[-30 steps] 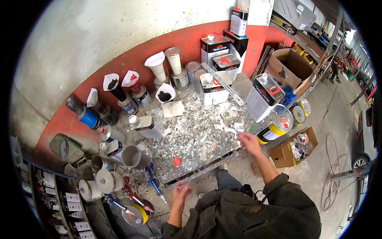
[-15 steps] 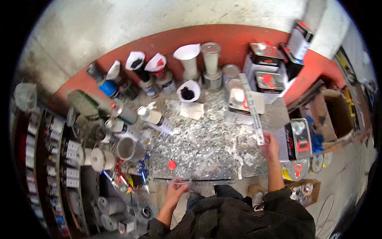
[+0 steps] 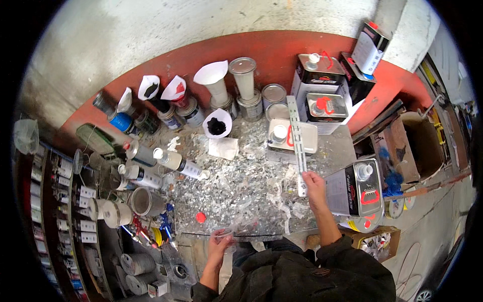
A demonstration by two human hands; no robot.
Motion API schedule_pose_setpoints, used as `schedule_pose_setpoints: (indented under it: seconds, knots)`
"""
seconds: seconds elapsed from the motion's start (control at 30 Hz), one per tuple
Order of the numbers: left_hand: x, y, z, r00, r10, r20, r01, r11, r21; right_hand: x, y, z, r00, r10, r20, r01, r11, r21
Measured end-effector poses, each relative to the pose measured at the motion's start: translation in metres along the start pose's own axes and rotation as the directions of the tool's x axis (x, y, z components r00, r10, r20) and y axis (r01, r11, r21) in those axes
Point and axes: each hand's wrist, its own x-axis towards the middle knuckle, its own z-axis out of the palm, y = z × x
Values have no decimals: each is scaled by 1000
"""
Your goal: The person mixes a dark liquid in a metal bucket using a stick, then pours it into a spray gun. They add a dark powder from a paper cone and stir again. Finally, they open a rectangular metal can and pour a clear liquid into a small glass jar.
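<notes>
My left hand is closed around a clear plastic cup at the front edge of the worktable. My right hand grips the lower end of a long, flat, pale measuring stick, which has slots or markings along it. The stick points away from me, passing in front of a square metal can with a white cap. A red cap lies on the table beyond my left hand. Right of my right hand stands a larger rectangular can with a red handle.
Along the red wall band stand several paint tins with paper strainers and rectangular cans. White-capped bottles and a grey tub line the left side. Spray guns hang below. A shelf and a cardboard box flank me.
The view has turned, shifting the scene leftward. The measuring stick stands straighter in the picture, my right hand still gripping its lower end. My left hand still has the cup.
</notes>
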Motion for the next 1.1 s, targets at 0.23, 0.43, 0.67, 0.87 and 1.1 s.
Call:
schedule_pose_setpoints:
  seconds: [0.23, 0.43, 0.67, 0.87, 1.1]
  knots:
    - [8, -2, -14, 997, 64, 33, -65, 997, 44, 12, -66, 8, 901, -408, -147, 293, 822, -489]
    - [19, 4, -17, 996, 66, 52, -68, 997, 31, 74, -129, 6, 836, -424, 347, 438, 137, -888]
    - [19, 13, -14, 995, 101, 8, -100, 991, -87, 131, -136, 29, 869, -28, 494, 495, 25, -869]
    - [28, 4, -27, 993, 100, -68, -112, 975, -194, 145, -128, 22, 804, -74, 590, 595, 101, -797]
    - [43, 1, -48, 986, 128, -109, -148, 970, -195, 137, -126, 43, 755, -231, 613, 656, 267, -706]
